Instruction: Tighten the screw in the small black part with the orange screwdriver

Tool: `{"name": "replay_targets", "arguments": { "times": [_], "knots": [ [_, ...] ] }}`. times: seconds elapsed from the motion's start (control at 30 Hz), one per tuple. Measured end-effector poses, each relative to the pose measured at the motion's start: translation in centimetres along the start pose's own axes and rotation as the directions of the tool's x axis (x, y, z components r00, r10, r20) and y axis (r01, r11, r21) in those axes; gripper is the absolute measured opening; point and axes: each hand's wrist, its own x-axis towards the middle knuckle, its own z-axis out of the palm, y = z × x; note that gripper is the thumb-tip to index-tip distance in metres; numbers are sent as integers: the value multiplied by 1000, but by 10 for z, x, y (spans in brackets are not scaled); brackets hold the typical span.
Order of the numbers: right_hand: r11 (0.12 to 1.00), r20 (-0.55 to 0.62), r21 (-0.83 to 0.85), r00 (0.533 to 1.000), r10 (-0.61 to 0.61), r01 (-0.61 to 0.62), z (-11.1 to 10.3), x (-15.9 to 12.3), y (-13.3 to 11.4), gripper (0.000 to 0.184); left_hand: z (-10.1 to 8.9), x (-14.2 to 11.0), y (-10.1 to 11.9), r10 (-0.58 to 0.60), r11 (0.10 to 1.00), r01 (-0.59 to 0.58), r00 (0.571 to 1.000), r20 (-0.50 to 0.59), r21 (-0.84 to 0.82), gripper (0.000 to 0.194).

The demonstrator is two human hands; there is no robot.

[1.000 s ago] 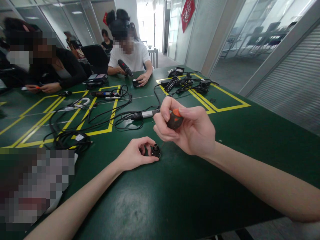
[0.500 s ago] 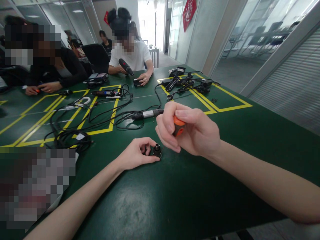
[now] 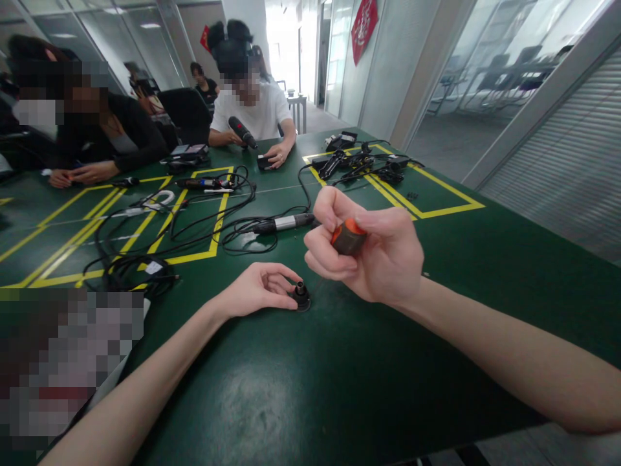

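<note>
My left hand [image 3: 259, 289] rests low over the green table, thumb and fingertip curved around the left side of a small black round part [image 3: 301, 297]. This part stands upright on the table, a narrow dark cylinder on a wider flanged base. Higher up and to the right, my right hand [image 3: 371, 252] has its fingers closed around an orange-and-grey tool handle [image 3: 350, 237], which looks like a screwdriver's. The rounded grey side of the handle shows; its far end is hidden behind my fingers, so I cannot tell the tip.
A silver-and-black corded electric screwdriver [image 3: 286, 223] lies beyond my hands among looped black cables [image 3: 169, 239]. Yellow tape [image 3: 453, 210] marks rectangles on the table [image 3: 252, 388]. Black devices [image 3: 339, 162] lie at the back right. Across the table, a person in white holds a power screwdriver [image 3: 242, 131].
The handle has turned in my right hand, showing more of its grey side. My left hand and the black part appear slightly further left.
</note>
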Motion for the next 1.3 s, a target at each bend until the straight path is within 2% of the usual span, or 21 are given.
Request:
{"name": "replay_targets", "arguments": {
  "times": [0.2,0.37,0.47,0.6,0.73,0.87,1.07,1.3],
  "knots": [
    [998,-63,-62,998,-26,22,2,1,3,21,-4,-1,0,-58,998,59,998,34,-20,48],
    [995,-106,-80,992,-71,62,4,3,5,40,-4,-1,0,-17,997,21,998,63,-72,48],
    [997,-111,-41,992,-67,62,4,3,5,46,-2,-2,1,8,999,-6,998,63,-45,51],
    [999,-76,-13,996,-38,37,3,0,5,38,2,-1,-1,40,999,-40,999,13,16,43],
    [1000,-78,-5,997,-20,20,2,-3,4,24,6,-1,-6,66,997,-65,997,-28,51,45],
    [1000,-88,-14,996,-22,21,3,-1,3,17,7,-3,-6,79,985,-71,996,-40,159,47],
    [998,-98,-56,995,-25,20,4,2,2,35,7,-4,-5,106,979,-102,994,-15,179,43],
    [1000,-79,-28,997,-11,8,2,-1,2,36,11,-4,-4,141,964,-134,990,-12,231,44]
  ]
}}
